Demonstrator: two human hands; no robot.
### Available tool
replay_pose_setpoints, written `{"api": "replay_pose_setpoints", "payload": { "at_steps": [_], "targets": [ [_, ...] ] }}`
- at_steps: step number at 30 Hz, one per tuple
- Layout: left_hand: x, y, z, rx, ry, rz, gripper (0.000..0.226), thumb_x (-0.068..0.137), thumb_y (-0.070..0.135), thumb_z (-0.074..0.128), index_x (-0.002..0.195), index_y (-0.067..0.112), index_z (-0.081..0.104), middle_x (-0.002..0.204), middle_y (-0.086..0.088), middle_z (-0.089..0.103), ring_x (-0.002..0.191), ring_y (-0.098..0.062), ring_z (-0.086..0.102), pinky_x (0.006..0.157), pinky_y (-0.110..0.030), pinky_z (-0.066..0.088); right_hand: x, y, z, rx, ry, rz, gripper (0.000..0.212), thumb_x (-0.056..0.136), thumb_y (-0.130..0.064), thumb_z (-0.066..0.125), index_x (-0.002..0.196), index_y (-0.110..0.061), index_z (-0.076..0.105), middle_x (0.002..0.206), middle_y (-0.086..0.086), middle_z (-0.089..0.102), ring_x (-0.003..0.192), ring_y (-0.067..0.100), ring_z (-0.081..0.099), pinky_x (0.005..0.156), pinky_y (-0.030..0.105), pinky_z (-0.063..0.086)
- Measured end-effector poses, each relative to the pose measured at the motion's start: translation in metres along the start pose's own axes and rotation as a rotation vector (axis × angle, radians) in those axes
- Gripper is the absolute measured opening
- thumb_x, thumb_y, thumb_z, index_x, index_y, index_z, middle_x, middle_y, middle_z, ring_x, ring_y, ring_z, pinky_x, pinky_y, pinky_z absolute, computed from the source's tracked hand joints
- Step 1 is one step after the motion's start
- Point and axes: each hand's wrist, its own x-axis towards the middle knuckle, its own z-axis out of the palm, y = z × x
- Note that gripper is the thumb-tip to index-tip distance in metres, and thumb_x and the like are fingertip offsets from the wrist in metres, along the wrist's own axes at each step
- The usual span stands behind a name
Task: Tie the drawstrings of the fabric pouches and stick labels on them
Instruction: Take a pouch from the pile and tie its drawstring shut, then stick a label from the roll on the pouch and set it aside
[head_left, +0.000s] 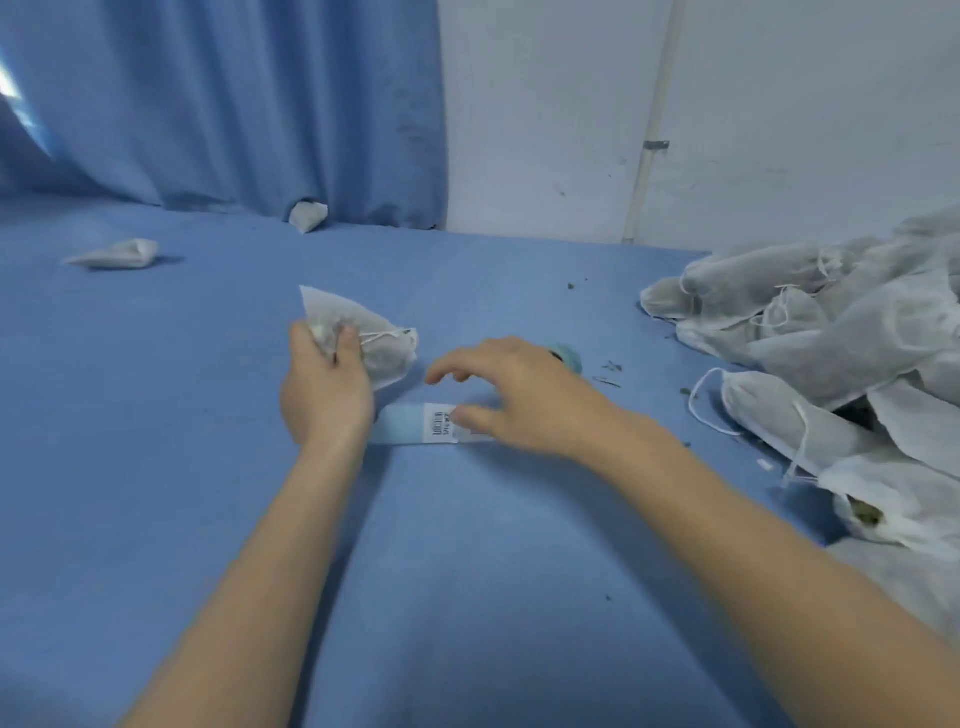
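My left hand (324, 387) grips a white fabric pouch (382, 345) with dark filling, its drawstring tied, just above the blue table (208, 467). A pale blue label strip (410, 425) lies flat between my hands, with a white barcode label (440, 424) on it. My right hand (524, 395) hovers over the strip's right end, thumb tip at the barcode label's edge, fingers spread and loosely curved. Whether the thumb lifts the label I cannot tell. A teal label roll (566, 356) peeks out behind my right hand.
A heap of white drawstring pouches (841, 353) fills the right side of the table. Two more pouches lie far left (117, 253) and by the blue curtain (308, 215). Dark crumbs (610, 374) are scattered near the roll. A white wall and pipe stand behind.
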Motion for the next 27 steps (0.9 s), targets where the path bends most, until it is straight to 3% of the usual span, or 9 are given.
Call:
{"api": "replay_pose_setpoints", "payload": {
  "at_steps": [3,5,8,12,15,18,21,27],
  "targets": [
    [0.005,-0.014,0.012,-0.007,-0.072,-0.046,0.024,0.097,0.035,0.045,0.090,0.015,0.035,0.077,0.000,0.047,0.077,-0.027,0.044,0.062,-0.031,0.025,0.019,-0.006,0.004,-0.092,-0.210,0.000,0.030,0.091,-0.029,0.061,0.119,-0.040,0.058,0.105,-0.005,0.056,0.103,0.012,0.049,0.093,0.037,0.042],
    [0.003,-0.016,0.021,0.000,-0.112,-0.056,0.023,0.098,0.034,0.044,0.090,0.014,0.035,0.071,0.003,0.045,0.076,-0.026,0.044,0.062,-0.032,0.026,0.027,-0.007,0.004,-0.117,-0.262,-0.001,0.031,0.090,-0.023,0.063,0.117,-0.038,0.061,0.097,-0.010,0.051,0.102,0.013,0.051,0.092,0.036,0.043],
    [0.000,-0.014,0.030,0.016,-0.133,-0.050,0.022,0.098,0.034,0.043,0.093,0.014,0.036,0.067,0.004,0.043,0.075,-0.027,0.043,0.061,-0.032,0.026,0.033,-0.003,0.003,-0.068,-0.241,-0.023,0.029,0.086,-0.017,0.068,0.110,-0.034,0.067,0.087,-0.013,0.053,0.091,0.011,0.051,0.087,0.031,0.044],
    [-0.002,-0.014,0.037,0.025,-0.106,-0.015,0.021,0.099,0.034,0.042,0.094,0.015,0.036,0.077,-0.004,0.051,0.074,-0.028,0.045,0.062,-0.032,0.029,0.034,0.000,0.003,-0.005,-0.168,-0.086,0.021,0.081,-0.014,0.073,0.100,-0.024,0.072,0.074,-0.013,0.054,0.076,0.010,0.050,0.078,0.023,0.043],
    [-0.002,-0.014,0.040,0.024,-0.096,0.004,0.022,0.099,0.032,0.042,0.093,0.012,0.035,0.077,-0.006,0.051,0.073,-0.029,0.045,0.062,-0.032,0.029,0.036,0.002,0.002,-0.042,-0.160,-0.134,0.016,0.079,-0.016,0.075,0.094,-0.021,0.072,0.087,-0.005,0.058,0.081,0.012,0.048,0.083,0.031,0.043],
    [0.002,-0.015,0.042,0.023,-0.080,0.004,0.026,0.100,0.031,0.041,0.105,0.006,0.043,0.085,-0.012,0.057,0.080,-0.032,0.051,0.064,-0.032,0.031,0.034,0.006,0.003,-0.060,-0.121,-0.205,0.011,0.075,-0.017,0.079,0.086,-0.018,0.074,0.106,-0.006,0.061,0.095,0.009,0.047,0.089,0.036,0.042],
    [0.004,-0.016,0.042,0.027,-0.063,-0.002,0.030,0.100,0.031,0.040,0.111,0.004,0.044,0.095,-0.017,0.062,0.088,-0.035,0.055,0.067,-0.033,0.032,0.026,0.010,0.003,-0.086,-0.028,-0.292,0.008,0.073,-0.022,0.081,0.079,-0.019,0.077,0.112,-0.006,0.064,0.108,0.013,0.048,0.083,0.038,0.044],
    [0.005,-0.017,0.041,0.025,-0.054,-0.038,0.021,0.100,0.032,0.039,0.100,0.011,0.039,0.085,-0.006,0.051,0.077,-0.026,0.043,0.066,-0.031,0.029,0.004,0.021,-0.006,-0.021,0.000,-0.319,0.006,0.072,-0.023,0.082,0.075,-0.021,0.078,0.106,-0.009,0.066,0.102,0.005,0.041,0.081,0.026,0.041]
  ]
}}
